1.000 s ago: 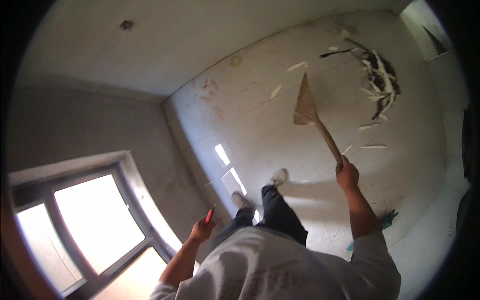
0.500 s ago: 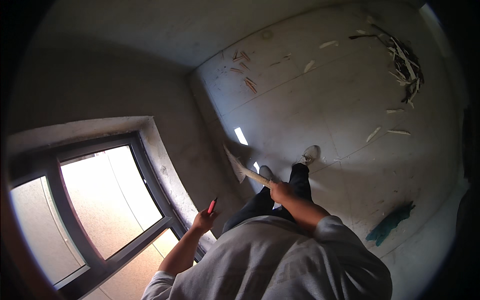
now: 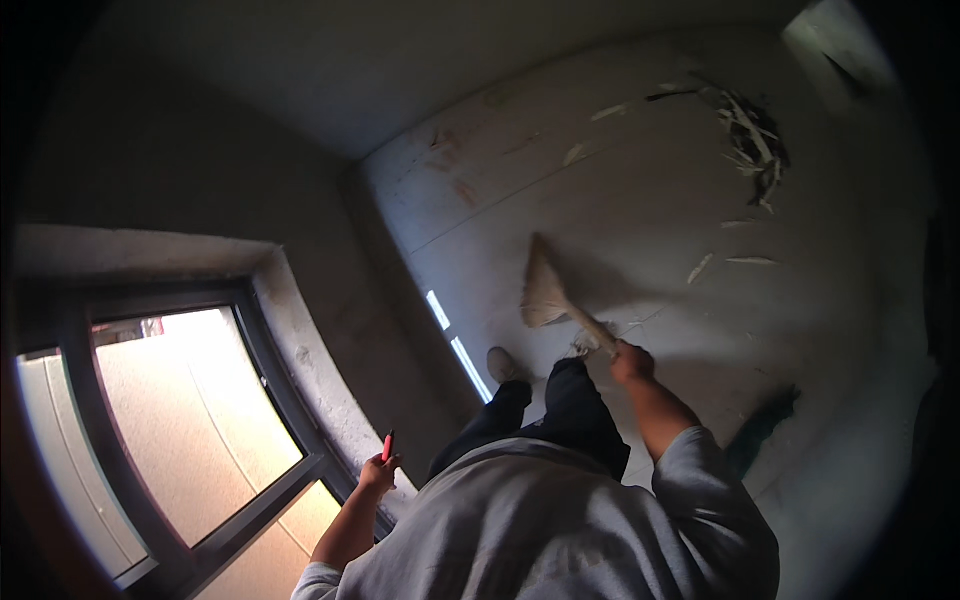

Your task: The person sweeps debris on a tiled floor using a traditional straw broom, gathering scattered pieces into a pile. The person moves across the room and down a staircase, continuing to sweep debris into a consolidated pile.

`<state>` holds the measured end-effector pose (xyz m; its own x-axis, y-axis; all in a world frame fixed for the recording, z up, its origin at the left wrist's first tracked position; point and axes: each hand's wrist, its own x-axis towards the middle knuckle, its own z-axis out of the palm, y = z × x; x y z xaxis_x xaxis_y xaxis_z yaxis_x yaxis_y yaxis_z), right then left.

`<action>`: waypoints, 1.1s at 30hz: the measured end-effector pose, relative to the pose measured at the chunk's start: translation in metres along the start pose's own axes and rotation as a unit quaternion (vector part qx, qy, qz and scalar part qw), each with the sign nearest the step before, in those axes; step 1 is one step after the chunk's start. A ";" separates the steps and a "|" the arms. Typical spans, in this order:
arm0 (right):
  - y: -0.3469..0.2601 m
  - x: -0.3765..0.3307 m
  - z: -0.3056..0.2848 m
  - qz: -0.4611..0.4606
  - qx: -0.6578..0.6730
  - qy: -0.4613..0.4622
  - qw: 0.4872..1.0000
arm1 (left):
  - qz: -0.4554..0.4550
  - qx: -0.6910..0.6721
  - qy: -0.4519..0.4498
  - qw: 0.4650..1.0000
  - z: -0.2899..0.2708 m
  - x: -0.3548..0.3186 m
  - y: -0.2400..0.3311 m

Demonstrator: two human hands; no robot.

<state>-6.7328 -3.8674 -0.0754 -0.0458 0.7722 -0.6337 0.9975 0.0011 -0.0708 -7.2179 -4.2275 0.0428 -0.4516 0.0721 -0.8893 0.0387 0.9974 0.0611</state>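
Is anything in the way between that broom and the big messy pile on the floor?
Nothing visible stands between the broom in the right hand and the pile, just floor. Loose pale strips lie off to the side.

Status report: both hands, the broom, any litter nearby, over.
Left hand holding slim red tool. Right hand gripping broom by its handle. Pile of strips beyond, apart from broom.

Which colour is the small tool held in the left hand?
The small tool is red, dark at one end; see the head view.
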 end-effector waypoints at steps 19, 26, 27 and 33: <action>0.378 0.022 -0.018 -0.024 -0.065 -0.042 0.997 | 0.030 0.055 -0.001 0.998 0.190 -0.101 0.179; 0.550 0.136 -0.188 0.084 -0.113 0.101 0.985 | 0.148 0.268 0.013 0.952 0.313 -0.172 0.275; 0.568 0.142 -0.200 0.102 -0.110 0.144 0.978 | 0.160 0.249 0.002 0.955 0.326 -0.182 0.292; 0.613 0.119 -0.224 0.237 0.113 0.265 0.928 | 0.207 0.320 0.023 0.924 0.374 -0.245 0.392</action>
<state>-6.1150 -3.6323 -0.0211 0.4870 0.8565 -0.1711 0.8597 -0.5047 -0.0789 -6.7583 -3.8568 0.1154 -0.3172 0.4618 -0.8283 0.7296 0.6768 0.0980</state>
